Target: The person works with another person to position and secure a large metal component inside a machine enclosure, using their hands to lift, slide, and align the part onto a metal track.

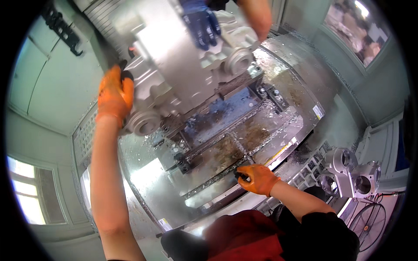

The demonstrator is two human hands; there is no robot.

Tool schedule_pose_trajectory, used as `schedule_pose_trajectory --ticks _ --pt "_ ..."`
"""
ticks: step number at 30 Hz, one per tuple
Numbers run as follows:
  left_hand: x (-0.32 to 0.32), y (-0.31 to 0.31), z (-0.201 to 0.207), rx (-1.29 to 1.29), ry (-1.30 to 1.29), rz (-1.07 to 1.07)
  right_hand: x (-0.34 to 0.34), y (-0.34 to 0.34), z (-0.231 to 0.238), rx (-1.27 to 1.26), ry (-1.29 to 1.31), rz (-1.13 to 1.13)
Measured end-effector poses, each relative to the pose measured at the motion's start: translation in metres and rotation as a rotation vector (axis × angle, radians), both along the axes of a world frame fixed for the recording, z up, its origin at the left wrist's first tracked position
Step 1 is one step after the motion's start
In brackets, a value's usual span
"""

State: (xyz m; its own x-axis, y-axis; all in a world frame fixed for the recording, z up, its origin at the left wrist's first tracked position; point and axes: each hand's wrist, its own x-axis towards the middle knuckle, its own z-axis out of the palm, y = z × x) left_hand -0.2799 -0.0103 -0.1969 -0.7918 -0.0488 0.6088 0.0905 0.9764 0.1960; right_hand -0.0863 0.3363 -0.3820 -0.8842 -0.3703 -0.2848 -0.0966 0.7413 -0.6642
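Note:
A large silvery metal casting (174,56) with round bosses fills the upper middle, partly blurred. My left hand (114,95), in an orange glove with dark finger areas, is closed at its left edge. Some of those fingers are hidden from me. Lower down, my right hand (257,179), also orange-gloved, is closed above the front edge of the metal work table (152,195). Something black shows at its curled fingers, either glove or a small object; I cannot tell which. A co-worker's blue-gloved hand (202,27) lies on top of the casting.
Under the casting, a fixture (222,114) with clamps and metal chips stands on the table. Another machined metal part (350,176) with round bores is at the right. Light panels enclose the space, with a window (37,191) at the left and another (357,30) upper right.

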Motion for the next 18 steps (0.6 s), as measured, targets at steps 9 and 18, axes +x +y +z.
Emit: schedule_pose_trajectory --ticks 9,18 --pt "0.002 0.019 0.0 0.074 -0.108 -0.093 -0.012 0.04 -0.004 -0.12 -0.056 -0.066" --pt "-0.018 -0.026 -0.021 0.085 -0.085 -0.104 -0.016 0.054 0.001 -0.219 -0.027 -0.065"
